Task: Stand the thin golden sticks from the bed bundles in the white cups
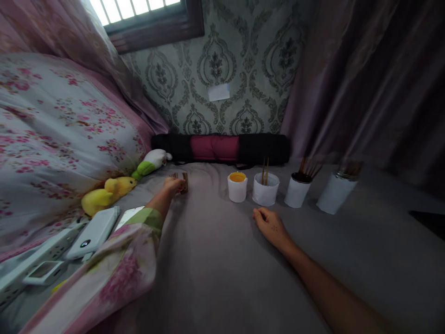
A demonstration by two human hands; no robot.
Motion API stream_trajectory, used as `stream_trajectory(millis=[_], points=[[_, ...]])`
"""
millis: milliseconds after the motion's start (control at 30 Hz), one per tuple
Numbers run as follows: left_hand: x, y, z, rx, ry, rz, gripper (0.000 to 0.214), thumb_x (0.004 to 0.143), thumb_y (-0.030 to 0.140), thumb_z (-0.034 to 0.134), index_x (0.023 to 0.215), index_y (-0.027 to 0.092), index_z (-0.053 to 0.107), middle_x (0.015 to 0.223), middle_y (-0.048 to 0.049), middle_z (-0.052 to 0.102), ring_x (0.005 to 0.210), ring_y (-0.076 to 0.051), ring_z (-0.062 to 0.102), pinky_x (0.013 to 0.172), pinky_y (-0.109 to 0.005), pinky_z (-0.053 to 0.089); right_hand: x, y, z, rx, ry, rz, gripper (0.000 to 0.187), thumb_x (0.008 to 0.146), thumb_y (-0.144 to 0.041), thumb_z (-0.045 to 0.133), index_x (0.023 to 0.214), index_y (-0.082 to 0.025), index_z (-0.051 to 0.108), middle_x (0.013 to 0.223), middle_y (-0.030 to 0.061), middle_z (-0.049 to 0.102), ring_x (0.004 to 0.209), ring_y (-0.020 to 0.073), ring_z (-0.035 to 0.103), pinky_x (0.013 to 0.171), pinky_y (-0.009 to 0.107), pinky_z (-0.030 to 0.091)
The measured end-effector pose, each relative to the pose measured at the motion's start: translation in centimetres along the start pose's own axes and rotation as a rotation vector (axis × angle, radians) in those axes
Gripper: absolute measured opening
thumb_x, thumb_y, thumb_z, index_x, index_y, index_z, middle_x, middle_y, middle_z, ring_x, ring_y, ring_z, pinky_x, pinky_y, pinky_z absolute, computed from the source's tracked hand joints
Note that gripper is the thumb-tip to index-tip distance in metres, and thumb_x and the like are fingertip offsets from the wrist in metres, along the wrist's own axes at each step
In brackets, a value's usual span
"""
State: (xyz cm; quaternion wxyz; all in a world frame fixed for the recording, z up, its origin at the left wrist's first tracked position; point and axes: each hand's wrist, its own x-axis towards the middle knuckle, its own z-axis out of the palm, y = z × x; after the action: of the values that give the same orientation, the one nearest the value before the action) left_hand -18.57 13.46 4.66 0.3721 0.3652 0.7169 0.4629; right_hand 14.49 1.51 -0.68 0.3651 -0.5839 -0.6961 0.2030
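My left hand point(173, 185) reaches forward over the grey bed sheet point(215, 264) and is closed around a small bundle of brown sticks point(183, 180). My right hand point(270, 224) rests on the sheet with fingers loosely curled and nothing in it, just in front of a row of white cups. The nearest cup point(238, 186) holds something yellow. The second cup point(265, 188) has two brown sticks standing in it. A third cup point(297, 189) holds several sticks, and a fourth cup point(335, 190) at the right looks blurred.
A floral quilt point(59, 134) is piled at the left, with a yellow plush duck point(107, 192) and a green-white plush toy point(151, 162) beside it. A white power bank point(93, 232) and power strip point(41, 260) lie lower left. A black-and-pink bolster point(222, 147) lines the wall.
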Motion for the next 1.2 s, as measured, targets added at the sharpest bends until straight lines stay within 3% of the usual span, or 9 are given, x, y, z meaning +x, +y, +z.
stream_trajectory(millis=[133, 267, 367, 700, 1200], points=[[-0.9, 0.2, 0.1, -0.026, -0.016, -0.08, 0.031, 0.082, 0.03, 0.049, 0.108, 0.013, 0.051, 0.105, -0.0082, 0.054, 0.087, -0.017, 0.055, 0.072, -0.036, 0.048, 0.0, 0.1, 0.1, 0.01, -0.005, 0.004, 0.038, 0.083, -0.042, 0.032, 0.067, -0.017, 0.057, 0.054, 0.0001, 0.052, 0.051, 0.0126, 0.047, 0.051, 0.023, 0.032], [-1.4, -0.2, 0.3, -0.12, -0.018, -0.096, 0.011, 0.074, 0.018, 0.059, 0.079, 0.01, 0.056, 0.066, -0.0048, 0.06, 0.059, -0.012, 0.058, 0.049, -0.021, 0.045, 0.0, 0.1, 0.1, 0.005, -0.007, -0.001, 0.039, 0.083, -0.042, 0.031, 0.067, -0.017, 0.057, 0.054, -0.0002, 0.052, 0.051, 0.0123, 0.047, 0.051, 0.023, 0.032], [-1.5, -0.7, 0.6, -0.206, -0.031, -0.099, 0.006, 0.071, 0.011, 0.058, 0.07, 0.012, 0.052, 0.055, -0.0029, 0.058, 0.051, -0.011, 0.058, 0.044, -0.017, 0.043, 0.0, 0.2, 0.1, 0.005, -0.007, 0.008, 0.039, 0.083, -0.042, 0.032, 0.067, -0.017, 0.057, 0.053, -0.0002, 0.053, 0.05, 0.0122, 0.047, 0.051, 0.022, 0.031], [-2.1, -2.1, 1.3, -0.41, -0.113, -0.103, 0.008, 0.074, 0.003, 0.049, 0.076, 0.01, 0.052, 0.06, -0.0051, 0.06, 0.054, -0.01, 0.059, 0.051, -0.019, 0.049, 0.0, 0.1, 0.0, -0.002, -0.001, 0.0, 0.038, 0.082, -0.042, 0.032, 0.067, -0.017, 0.058, 0.054, 0.0009, 0.055, 0.051, 0.013, 0.048, 0.051, 0.023, 0.032], [-3.4, -3.7, 1.3, -0.481, -0.228, -0.076, 0.018, 0.067, -0.004, 0.052, 0.073, 0.011, 0.059, 0.064, -0.0052, 0.06, 0.052, -0.008, 0.055, 0.047, -0.017, 0.047, 0.0, -0.1, 0.0, 0.021, 0.007, -0.006, 0.038, 0.082, -0.041, 0.033, 0.065, -0.017, 0.057, 0.057, 0.0015, 0.056, 0.053, 0.0134, 0.05, 0.051, 0.023, 0.033]])
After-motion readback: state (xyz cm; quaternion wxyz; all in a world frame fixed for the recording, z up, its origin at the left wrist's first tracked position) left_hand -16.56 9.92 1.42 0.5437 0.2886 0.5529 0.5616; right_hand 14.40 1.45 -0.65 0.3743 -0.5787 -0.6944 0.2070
